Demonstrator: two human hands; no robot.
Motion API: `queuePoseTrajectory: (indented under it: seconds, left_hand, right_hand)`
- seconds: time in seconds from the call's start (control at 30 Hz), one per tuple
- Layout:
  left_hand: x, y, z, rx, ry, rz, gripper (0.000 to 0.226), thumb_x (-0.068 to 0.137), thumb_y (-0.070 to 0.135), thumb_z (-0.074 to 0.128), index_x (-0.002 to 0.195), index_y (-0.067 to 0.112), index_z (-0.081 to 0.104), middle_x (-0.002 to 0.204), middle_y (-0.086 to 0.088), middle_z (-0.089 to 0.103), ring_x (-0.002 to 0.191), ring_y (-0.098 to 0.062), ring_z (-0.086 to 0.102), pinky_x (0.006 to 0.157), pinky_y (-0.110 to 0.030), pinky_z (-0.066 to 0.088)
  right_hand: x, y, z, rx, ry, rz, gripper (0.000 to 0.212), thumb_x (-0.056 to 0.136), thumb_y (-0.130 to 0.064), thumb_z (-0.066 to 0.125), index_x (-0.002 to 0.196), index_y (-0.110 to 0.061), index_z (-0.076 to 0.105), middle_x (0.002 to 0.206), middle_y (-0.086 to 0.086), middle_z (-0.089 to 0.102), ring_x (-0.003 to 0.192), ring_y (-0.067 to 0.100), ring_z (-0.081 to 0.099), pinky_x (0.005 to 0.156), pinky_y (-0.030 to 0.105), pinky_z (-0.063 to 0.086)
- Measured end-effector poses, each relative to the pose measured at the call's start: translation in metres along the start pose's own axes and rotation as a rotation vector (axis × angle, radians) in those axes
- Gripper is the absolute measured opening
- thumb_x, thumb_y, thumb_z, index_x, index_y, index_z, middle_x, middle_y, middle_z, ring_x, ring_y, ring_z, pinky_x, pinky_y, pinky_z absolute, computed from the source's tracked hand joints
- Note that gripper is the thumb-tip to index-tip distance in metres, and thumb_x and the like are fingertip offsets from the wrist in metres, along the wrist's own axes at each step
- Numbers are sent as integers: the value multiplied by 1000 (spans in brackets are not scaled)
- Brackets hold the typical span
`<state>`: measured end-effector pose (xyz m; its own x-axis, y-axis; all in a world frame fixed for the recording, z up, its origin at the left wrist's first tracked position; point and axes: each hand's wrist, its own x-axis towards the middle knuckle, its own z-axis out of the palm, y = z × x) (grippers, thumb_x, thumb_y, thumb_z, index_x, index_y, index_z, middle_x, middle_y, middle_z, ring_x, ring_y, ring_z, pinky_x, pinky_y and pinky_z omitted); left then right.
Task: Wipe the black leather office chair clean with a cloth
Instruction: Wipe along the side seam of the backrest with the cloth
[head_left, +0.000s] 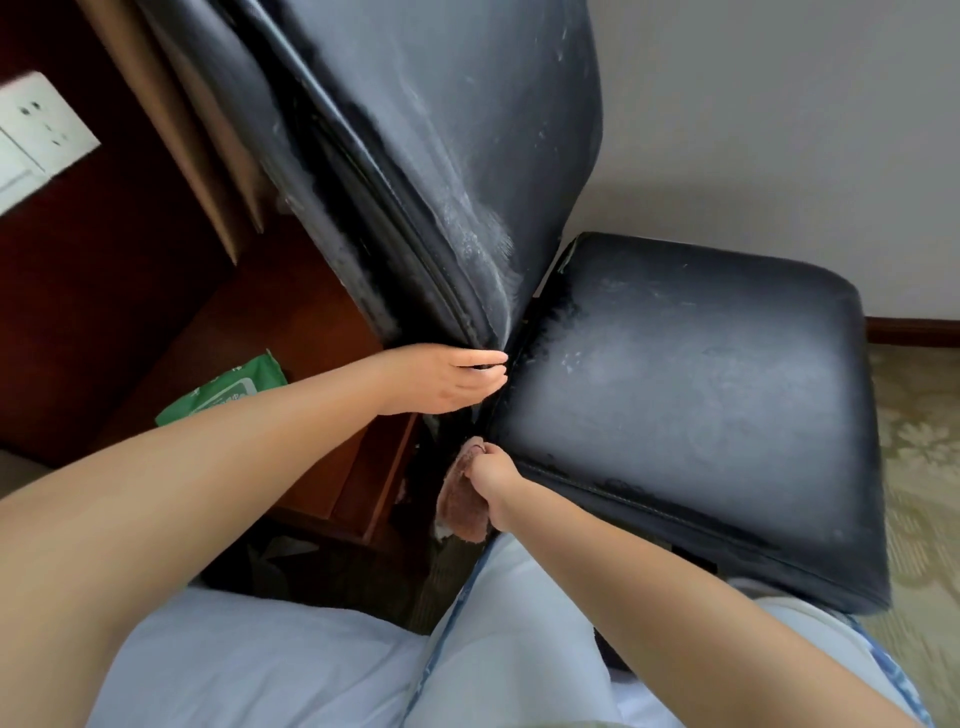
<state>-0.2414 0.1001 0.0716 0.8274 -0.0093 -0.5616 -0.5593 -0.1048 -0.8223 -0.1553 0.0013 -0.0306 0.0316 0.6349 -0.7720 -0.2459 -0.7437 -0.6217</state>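
Observation:
The black leather office chair fills the middle of the head view, its dusty backrest (441, 156) rising at upper centre and its seat (701, 395) spreading to the right, both streaked with grey-white dust. My left hand (441, 379) grips the bottom edge of the backrest where it meets the seat, fingers over the edge and thumb below. My right hand (493, 478) holds a brown cloth (462, 499) bunched against the seat's near left corner, just below the gap between seat and backrest. Most of the cloth hangs below my fist.
A dark red wooden desk (311, 332) stands to the left of the chair, with a green pack of wipes (228, 389) on it. A white wall socket (36, 130) is at far left. Patterned carpet (919, 467) lies to the right, a pale wall behind.

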Motion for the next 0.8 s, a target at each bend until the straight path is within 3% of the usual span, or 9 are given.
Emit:
queuePoseTrajectory:
  seconds: [0.17, 0.3, 0.47, 0.6, 0.73, 0.8]
  left_hand:
    - [-19, -25, -18, -43, -178, -48, 78, 92, 28, 48, 152, 4, 5, 158, -17, 12, 146, -30, 11, 106, -63, -6]
    - [-35, -41, -24, -44, -173, -152, 79, 89, 26, 51, 152, 6, 9, 157, -11, 21, 145, -26, 21, 110, -61, 4]
    - [-56, -49, -30, -16, -215, -253, 73, 90, 12, 42, 151, 3, 3, 159, -13, 15, 145, -29, 18, 110, -63, 2]
    - [-70, -54, -30, -39, -269, -368, 73, 90, 9, 41, 150, 0, -1, 159, -14, 14, 146, -29, 15, 110, -64, 1]
    - [-77, -67, -35, -74, -288, -427, 67, 87, 7, 27, 152, 2, 7, 158, -12, 19, 145, -28, 21, 112, -59, 8]
    - [-84, -73, -38, -72, -303, -452, 65, 89, 8, 30, 152, 3, 12, 157, -11, 22, 144, -27, 24, 114, -57, 13]
  right_hand:
    - [-25, -10, -6, 1, -2, -80, 46, 102, -11, 30, 148, -13, 28, 146, 11, 37, 131, 29, 38, 105, 37, 32]
    - [-39, -17, -6, 69, 34, -187, 39, 101, -10, 33, 139, -12, 41, 138, 10, 47, 123, 29, 47, 99, 36, 38]
    - [-58, -28, -4, 123, 78, -329, 33, 99, -8, 35, 129, -15, 48, 122, 4, 52, 112, 24, 49, 101, 36, 41]
    - [-79, -38, -6, 174, 135, -475, 27, 97, -4, 35, 107, -22, 52, 100, -4, 52, 90, 12, 48, 87, 28, 41]
    - [-101, -55, -5, 234, 175, -580, 29, 97, -3, 35, 107, -23, 54, 85, -12, 54, 78, 2, 48, 81, 25, 38]
    - [-113, -65, -3, 209, 158, -666, 30, 97, -3, 36, 112, -20, 57, 84, -17, 53, 80, 1, 50, 81, 23, 37]
